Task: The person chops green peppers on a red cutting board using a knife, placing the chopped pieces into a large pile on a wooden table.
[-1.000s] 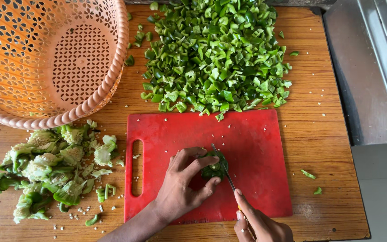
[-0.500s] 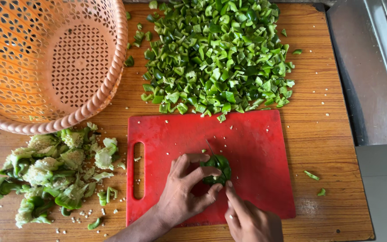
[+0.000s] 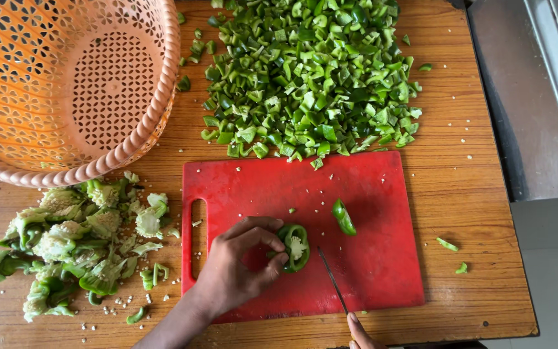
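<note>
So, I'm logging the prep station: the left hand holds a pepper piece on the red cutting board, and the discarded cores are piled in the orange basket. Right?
Not quite. The left hand does hold the pepper piece on the red cutting board, but the cores lie on the wooden table, below the orange basket, not in it. The head view shows this.

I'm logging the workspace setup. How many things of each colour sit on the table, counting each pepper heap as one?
Green: 4, the diced pile, the scraps heap, the held pepper, the cut slice
Red: 1, the cutting board
Orange: 1, the basket
Total: 6
</note>
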